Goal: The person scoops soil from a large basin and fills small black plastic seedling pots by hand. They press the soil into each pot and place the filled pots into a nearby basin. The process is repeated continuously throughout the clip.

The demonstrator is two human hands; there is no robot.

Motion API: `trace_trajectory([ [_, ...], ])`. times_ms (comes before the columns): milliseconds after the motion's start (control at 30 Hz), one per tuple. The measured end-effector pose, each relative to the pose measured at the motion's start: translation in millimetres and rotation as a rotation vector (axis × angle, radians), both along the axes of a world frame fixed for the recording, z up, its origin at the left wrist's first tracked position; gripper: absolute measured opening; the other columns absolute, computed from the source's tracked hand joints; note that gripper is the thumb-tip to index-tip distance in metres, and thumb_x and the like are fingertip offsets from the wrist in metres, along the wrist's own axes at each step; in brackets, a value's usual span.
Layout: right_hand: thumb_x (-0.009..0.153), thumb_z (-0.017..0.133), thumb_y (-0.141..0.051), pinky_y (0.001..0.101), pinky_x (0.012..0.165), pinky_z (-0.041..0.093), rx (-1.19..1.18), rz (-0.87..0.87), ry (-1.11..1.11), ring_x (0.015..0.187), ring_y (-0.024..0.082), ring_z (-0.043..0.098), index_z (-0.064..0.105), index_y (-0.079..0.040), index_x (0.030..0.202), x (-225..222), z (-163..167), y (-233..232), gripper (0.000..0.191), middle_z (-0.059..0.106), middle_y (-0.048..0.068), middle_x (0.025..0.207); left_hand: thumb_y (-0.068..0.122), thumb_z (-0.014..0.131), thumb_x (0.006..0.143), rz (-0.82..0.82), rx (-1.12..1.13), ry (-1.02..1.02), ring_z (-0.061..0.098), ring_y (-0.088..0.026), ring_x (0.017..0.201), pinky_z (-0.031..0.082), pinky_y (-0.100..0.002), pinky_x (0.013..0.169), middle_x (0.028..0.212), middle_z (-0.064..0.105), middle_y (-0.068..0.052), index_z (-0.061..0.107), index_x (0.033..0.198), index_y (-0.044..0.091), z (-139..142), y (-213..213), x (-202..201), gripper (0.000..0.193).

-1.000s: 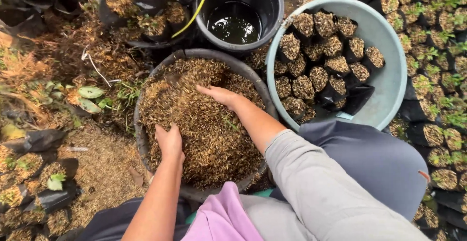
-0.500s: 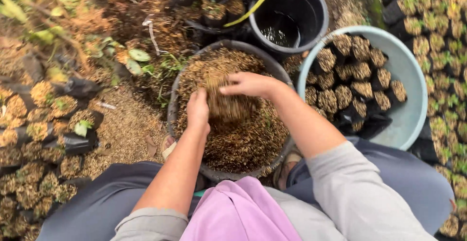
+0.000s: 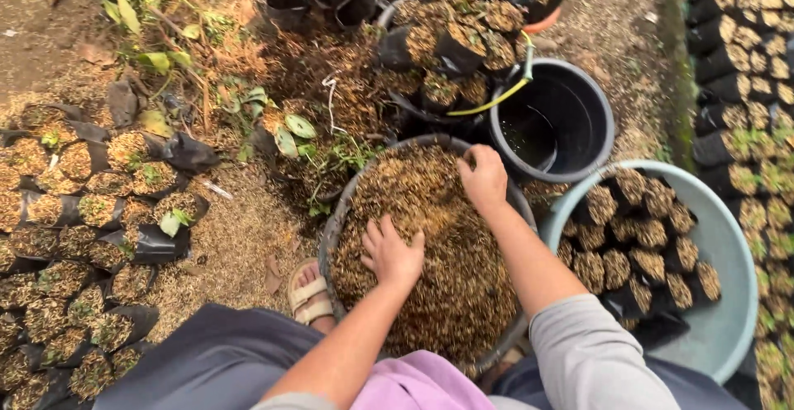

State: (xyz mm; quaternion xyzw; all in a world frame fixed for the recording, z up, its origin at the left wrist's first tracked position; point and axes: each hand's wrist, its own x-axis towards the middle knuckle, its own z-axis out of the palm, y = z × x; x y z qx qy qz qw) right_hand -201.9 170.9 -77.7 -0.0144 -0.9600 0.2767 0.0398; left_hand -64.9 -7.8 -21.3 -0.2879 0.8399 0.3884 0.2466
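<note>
**Fingers spread flat on the husk mix**

Both sets of fingers are splayed wide, palms down, holding nothing: left hand (image 3: 390, 253) mid-basin, right hand (image 3: 484, 180) at the far rim. Dark basin (image 3: 335, 232) sits between the knees, heaped with dry, brown, chaffy husk mix (image 3: 447, 294). Push too hard and it'll probably spill onto the sandal (image 3: 308, 294) beside it, or into the black bucket (image 3: 591, 104) just beyond.

left hand (image 3: 391, 253) and right hand (image 3: 484, 180) no longer pinched together over a clump, now spread apart, palms flat on the husk mix (image 3: 430, 253), right one moved to the far rim of the basin (image 3: 331, 236)
</note>
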Motion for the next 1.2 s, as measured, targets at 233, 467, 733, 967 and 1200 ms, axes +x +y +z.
trace_trajectory([
  [233,0.103,0.053,-0.034,0.0479,0.106,0.045,0.009,0.108,-0.407,0.120,0.045,0.061,0.074,-0.004,0.119,-110,-41,4,0.040,0.068,0.028,0.123,0.044,0.068,0.093,0.009,-0.001,0.004,0.003,-0.037,0.157,0.003,-0.063,0.123,0.169,0.009,-0.017,0.025,0.157,0.012,-11,-1,8,0.083],
  [467,0.095,0.061,-0.042,0.0407,0.108,0.044,-0.132,0.070,-0.855,0.129,0.030,0.058,0.064,-0.003,0.136,-140,-63,-4,0.056,0.062,0.016,0.143,0.046,0.068,0.092,-0.004,-0.013,0.063,0.008,-0.036,0.156,0.004,-0.062,0.123,0.167,0.013,-0.019,0.029,0.154,0.011,-15,-6,18,0.081],
  [733,0.088,0.073,-0.051,0.0367,0.110,0.041,-0.120,0.168,-0.936,0.130,0.025,0.054,0.061,-0.010,0.142,-145,-61,-11,0.069,0.057,0.010,0.147,0.046,0.068,0.091,-0.004,-0.003,0.075,0.009,-0.037,0.156,0.004,-0.062,0.123,0.166,0.013,-0.019,0.030,0.154,0.013,-18,-8,23,0.081],
  [967,0.090,0.070,-0.044,0.0371,0.110,0.043,-0.054,0.121,-1.006,0.129,0.027,0.057,0.061,-0.007,0.140,-160,-85,-2,0.063,0.061,0.013,0.144,0.048,0.065,0.093,-0.041,0.008,-0.003,0.004,-0.036,0.157,0.001,-0.061,0.124,0.169,0.008,-0.016,0.026,0.155,0.014,-14,-12,19,0.081],
  [1200,0.090,0.068,-0.042,0.0382,0.107,0.045,0.064,0.134,-0.979,0.125,0.028,0.059,0.063,-0.007,0.136,-159,-91,5,0.058,0.063,0.014,0.139,0.047,0.066,0.093,-0.031,0.013,0.012,0.005,-0.035,0.158,0.001,-0.060,0.125,0.168,0.009,-0.017,0.026,0.156,0.014,-15,-9,20,0.081],
])
